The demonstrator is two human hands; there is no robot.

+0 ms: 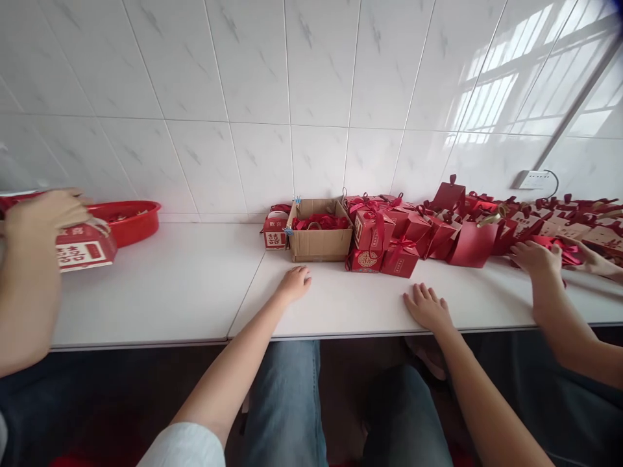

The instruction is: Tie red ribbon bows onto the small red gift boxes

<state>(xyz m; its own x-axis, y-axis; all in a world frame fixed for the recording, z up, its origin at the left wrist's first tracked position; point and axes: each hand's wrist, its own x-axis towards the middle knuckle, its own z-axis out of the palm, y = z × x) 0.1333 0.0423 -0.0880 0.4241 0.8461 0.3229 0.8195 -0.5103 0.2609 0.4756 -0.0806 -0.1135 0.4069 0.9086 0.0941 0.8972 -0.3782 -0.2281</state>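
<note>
My left hand [294, 283] rests on the white table just in front of an open cardboard box [321, 245], which holds red ribbon pieces [321, 222]. Its fingers lie loosely on the tabletop and grip nothing. Flat on the table, with fingers apart, my right hand [428, 307] is empty too. It is nearest to a stack of red gift boxes [400, 258] tied with ribbons. One small red gift box [275, 230] with cream lettering stands against the left side of the cardboard box.
At left, a person's blurred hand [48, 211] holds a red box [85, 246] beside a red plastic basin [141, 227]. On the right, another person's hands [540, 263] handle red material among many red gift bags [472, 243]. A tiled wall and a power strip [534, 179] back the table.
</note>
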